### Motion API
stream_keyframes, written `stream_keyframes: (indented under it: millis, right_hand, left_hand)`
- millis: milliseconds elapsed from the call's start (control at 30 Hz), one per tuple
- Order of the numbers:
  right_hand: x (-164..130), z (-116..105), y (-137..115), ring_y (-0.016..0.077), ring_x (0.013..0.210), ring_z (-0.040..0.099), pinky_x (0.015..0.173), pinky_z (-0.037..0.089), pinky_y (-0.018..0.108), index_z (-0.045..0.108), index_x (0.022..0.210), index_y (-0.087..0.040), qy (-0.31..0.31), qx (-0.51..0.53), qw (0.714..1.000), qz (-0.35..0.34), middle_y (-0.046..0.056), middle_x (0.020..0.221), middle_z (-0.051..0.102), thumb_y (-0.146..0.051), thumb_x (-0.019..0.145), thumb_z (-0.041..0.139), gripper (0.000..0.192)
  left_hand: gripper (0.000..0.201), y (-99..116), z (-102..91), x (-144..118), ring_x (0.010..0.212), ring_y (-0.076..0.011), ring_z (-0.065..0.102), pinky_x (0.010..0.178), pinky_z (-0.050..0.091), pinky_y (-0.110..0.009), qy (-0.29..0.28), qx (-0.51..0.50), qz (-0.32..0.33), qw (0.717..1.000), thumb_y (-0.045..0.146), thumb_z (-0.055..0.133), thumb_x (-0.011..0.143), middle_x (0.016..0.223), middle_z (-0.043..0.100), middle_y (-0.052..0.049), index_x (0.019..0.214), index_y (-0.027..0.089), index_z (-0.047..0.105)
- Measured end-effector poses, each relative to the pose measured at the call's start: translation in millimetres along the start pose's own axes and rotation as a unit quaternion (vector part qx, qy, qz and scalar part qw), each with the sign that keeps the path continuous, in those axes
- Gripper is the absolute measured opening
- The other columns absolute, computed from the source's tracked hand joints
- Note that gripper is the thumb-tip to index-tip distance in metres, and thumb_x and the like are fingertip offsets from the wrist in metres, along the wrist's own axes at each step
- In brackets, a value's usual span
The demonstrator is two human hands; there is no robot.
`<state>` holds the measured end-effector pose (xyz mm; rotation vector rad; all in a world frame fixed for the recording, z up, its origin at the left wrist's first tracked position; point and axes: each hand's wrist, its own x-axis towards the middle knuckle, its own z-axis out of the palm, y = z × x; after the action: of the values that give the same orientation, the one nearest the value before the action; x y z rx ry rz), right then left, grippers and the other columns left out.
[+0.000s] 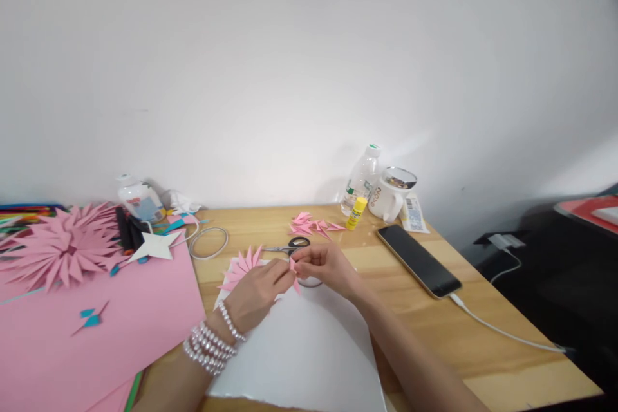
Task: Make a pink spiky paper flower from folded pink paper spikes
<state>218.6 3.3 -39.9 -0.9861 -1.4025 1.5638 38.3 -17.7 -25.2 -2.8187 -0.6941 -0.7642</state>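
One small pink folded pc (293, 266) was pinched btwn our L hand (263, 282), at its 2 o'clock, & R hand (328, 265), at its 9, fingers of both nearly closed; long axis approx. 12-to-6. We had the pink fan (245, 262) at L hand's 10 o'clock, nearer L than R, by the white sheet's (309, 347) 11 o'clock corner.

One left hand (261, 288) and one right hand (324, 264) are holding at least one pink folded piece (297, 286) over one white board (318, 354), where one pink fan (245, 264) is lying. Beyond that board, one pair of scissors (291, 248), one glue stick (356, 214), one clear bottle (362, 174) and one mug (383, 201) are sitting, with pink pieces (302, 225) overlapping too closely for counting. One phone (420, 262) is resting to the board's right; one white star (155, 244) and one white bottle (140, 198) are sitting to its left.
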Motion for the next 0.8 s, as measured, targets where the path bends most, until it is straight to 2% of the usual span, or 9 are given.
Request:
stream_keyframes:
  millis: [133,233,367,433,533,633,733,800]
  right_hand:
    - [0,3,-1,0.0059,0.046,0.047,0.044,0.033,0.018,0.061,0.066,-0.012,0.002,-0.015,1.000,-0.009,-0.003,0.053,0.057,-0.030,0.060,0.071,0.022]
    - [0,5,-3,0.0061,0.045,0.048,0.044,0.036,0.018,0.058,0.062,-0.013,0.008,-0.018,1.000,-0.003,-0.004,0.050,0.055,-0.032,0.059,0.071,0.023]
    - [2,0,-4,0.0111,0.055,0.057,0.055,0.046,0.025,0.062,0.072,-0.013,0.045,-0.004,0.999,-0.023,0.001,0.061,0.062,-0.042,0.069,0.061,0.029]
    - [5,-4,0,0.0137,0.060,0.059,0.059,0.048,0.028,0.063,0.077,-0.014,0.108,-0.049,0.991,-0.062,0.003,0.068,0.064,-0.039,0.073,0.058,0.026]
    - [11,-13,12,0.0176,0.073,0.059,0.067,0.048,0.032,0.065,0.082,-0.017,0.194,-0.221,0.946,-0.140,0.006,0.082,0.064,-0.025,0.077,0.054,0.015]
    - [17,-22,26,0.0221,0.094,0.054,0.080,0.044,0.037,0.067,0.082,-0.019,0.220,-0.379,0.879,-0.188,0.009,0.097,0.062,-0.014,0.078,0.046,0.022]
    - [20,-31,34,0.0258,0.107,0.046,0.088,0.039,0.041,0.068,0.089,-0.018,0.271,-0.481,0.819,-0.160,0.012,0.111,0.056,-0.007,0.077,0.042,0.030]
    - [20,-36,38,0.0266,0.108,0.044,0.089,0.038,0.041,0.067,0.094,-0.018,0.284,-0.514,0.798,-0.136,0.013,0.113,0.055,-0.005,0.077,0.041,0.034]
  left_hand:
    - [0.025,5,-1.8,5,0.072,-0.0161,0.057,0.060,0.049,-0.027,-0.008,-0.047,-0.032,0.998,0.014,0.030,0.088,0.084,0.060,-0.007,0.095,0.016,0.054]
    - [0.024,8,-4.5,9,0.074,-0.0147,0.058,0.062,0.049,-0.025,-0.005,-0.070,-0.058,0.996,0.017,0.033,0.088,0.090,0.061,-0.007,0.100,0.017,0.053]
    - [0.024,3,-3.7,6,0.087,-0.0194,0.057,0.071,0.048,-0.033,0.064,-0.002,-0.010,0.998,0.013,0.035,0.086,0.093,0.062,-0.010,0.100,0.015,0.054]
    - [0.024,0,-0.5,3,0.084,-0.0198,0.058,0.073,0.047,-0.036,0.075,0.055,-0.065,0.994,0.011,0.036,0.085,0.095,0.062,-0.011,0.097,0.015,0.056]
    - [0.020,-3,4.6,-1,0.079,-0.0204,0.058,0.068,0.047,-0.036,0.056,0.110,-0.125,0.984,0.009,0.042,0.082,0.094,0.062,-0.010,0.092,0.016,0.058]
    - [0.019,-4,7.7,-1,0.080,-0.0213,0.056,0.065,0.047,-0.035,0.014,0.116,-0.134,0.984,0.007,0.046,0.080,0.094,0.061,-0.009,0.089,0.017,0.058]
    - [0.019,-3,8.9,0,0.080,-0.0209,0.055,0.067,0.046,-0.036,-0.017,0.100,-0.140,0.985,0.004,0.046,0.077,0.093,0.061,-0.007,0.082,0.017,0.058]
    - [0.019,-2,9.0,1,0.081,-0.0212,0.055,0.068,0.046,-0.037,-0.028,0.087,-0.143,0.985,0.003,0.047,0.076,0.093,0.061,-0.008,0.079,0.017,0.059]
